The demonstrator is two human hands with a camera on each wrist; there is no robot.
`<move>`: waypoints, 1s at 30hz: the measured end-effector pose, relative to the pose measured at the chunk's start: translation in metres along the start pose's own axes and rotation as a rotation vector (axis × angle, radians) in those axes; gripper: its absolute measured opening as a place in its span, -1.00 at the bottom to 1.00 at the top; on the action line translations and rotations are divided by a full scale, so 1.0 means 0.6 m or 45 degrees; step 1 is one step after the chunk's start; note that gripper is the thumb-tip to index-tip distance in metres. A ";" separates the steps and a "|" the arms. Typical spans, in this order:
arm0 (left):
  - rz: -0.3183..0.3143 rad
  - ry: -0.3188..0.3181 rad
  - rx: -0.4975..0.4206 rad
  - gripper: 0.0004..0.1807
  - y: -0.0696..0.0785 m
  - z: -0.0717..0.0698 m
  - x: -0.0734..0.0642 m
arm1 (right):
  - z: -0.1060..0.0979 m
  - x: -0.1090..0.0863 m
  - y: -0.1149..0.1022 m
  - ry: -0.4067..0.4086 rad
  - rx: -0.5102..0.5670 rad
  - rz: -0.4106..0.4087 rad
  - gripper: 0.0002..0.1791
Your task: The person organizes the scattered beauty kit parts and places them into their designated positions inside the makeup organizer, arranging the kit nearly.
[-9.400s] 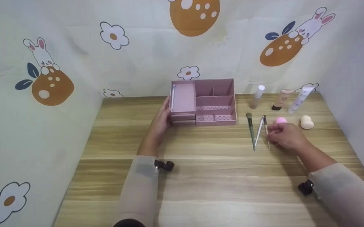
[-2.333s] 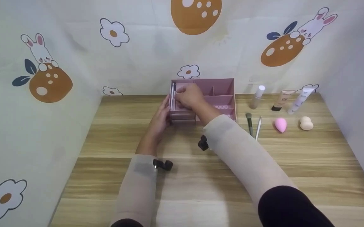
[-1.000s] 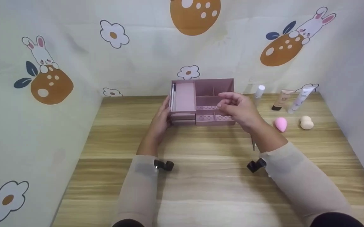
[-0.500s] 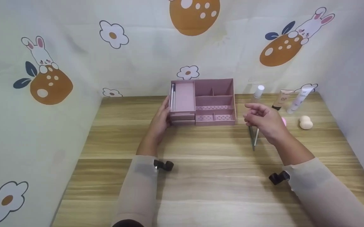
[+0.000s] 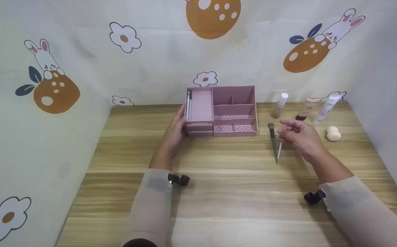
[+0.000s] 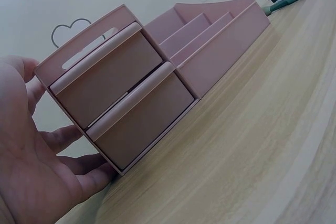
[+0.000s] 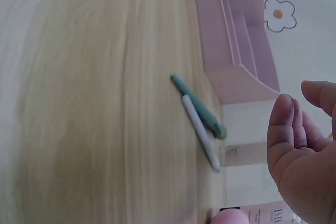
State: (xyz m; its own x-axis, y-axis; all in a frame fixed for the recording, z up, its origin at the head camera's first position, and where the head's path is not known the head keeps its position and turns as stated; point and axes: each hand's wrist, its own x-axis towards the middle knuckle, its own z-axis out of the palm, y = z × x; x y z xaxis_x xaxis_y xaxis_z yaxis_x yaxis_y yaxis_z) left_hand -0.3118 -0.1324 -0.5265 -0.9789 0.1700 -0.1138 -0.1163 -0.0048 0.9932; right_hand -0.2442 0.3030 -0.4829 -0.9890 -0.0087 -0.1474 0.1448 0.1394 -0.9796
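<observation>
My left hand (image 5: pixel 175 128) rests against the left side wall of a pink desk organizer (image 6: pixel 210 69), fingers extended along it. Two slim sticks (image 5: pixel 189 106), one of them a brush with a dark end, lie along the left edge of the organizer's upper tray. Nothing is in my right hand (image 5: pixel 303 137), which hovers with loosely bent fingers over the right part of the table. Below it lie a green makeup brush (image 7: pixel 195 103) and a slim white stick (image 7: pixel 201 134), its upper end hidden by my fingers in the head view. A pink makeup sponge (image 7: pixel 229 217) is hidden behind that hand in the head view.
Behind the right hand stand a white-capped bottle (image 5: pixel 280 106), a BB cream tube (image 5: pixel 307 108) and a white tube (image 5: pixel 327 109). A beige sponge (image 5: pixel 333 133) sits to the right. Patterned cloth walls (image 5: pixel 160 61) bound the wooden table (image 5: pixel 226 199).
The thin dark-tipped brush has gone from the table into the organizer's tray, carried by my right hand. That hand has since moved back right, without it. My left hand stays put.
</observation>
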 end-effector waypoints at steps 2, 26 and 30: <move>0.002 0.003 0.001 -0.45 0.001 0.000 0.000 | -0.006 0.003 0.008 0.011 -0.056 0.009 -0.50; 0.003 0.020 0.071 -0.42 0.001 -0.001 0.000 | -0.028 0.020 0.045 -0.051 -0.534 0.148 -0.29; -0.001 0.017 0.049 -0.44 0.000 -0.001 -0.001 | -0.025 0.023 0.045 -0.073 -0.606 0.171 -0.27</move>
State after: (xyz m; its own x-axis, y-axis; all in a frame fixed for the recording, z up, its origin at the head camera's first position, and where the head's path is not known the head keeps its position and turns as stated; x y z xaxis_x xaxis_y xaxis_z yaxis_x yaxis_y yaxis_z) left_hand -0.3115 -0.1330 -0.5262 -0.9810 0.1568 -0.1145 -0.1107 0.0330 0.9933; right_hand -0.2543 0.3216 -0.5092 -0.9574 -0.0119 -0.2886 0.2286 0.5796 -0.7822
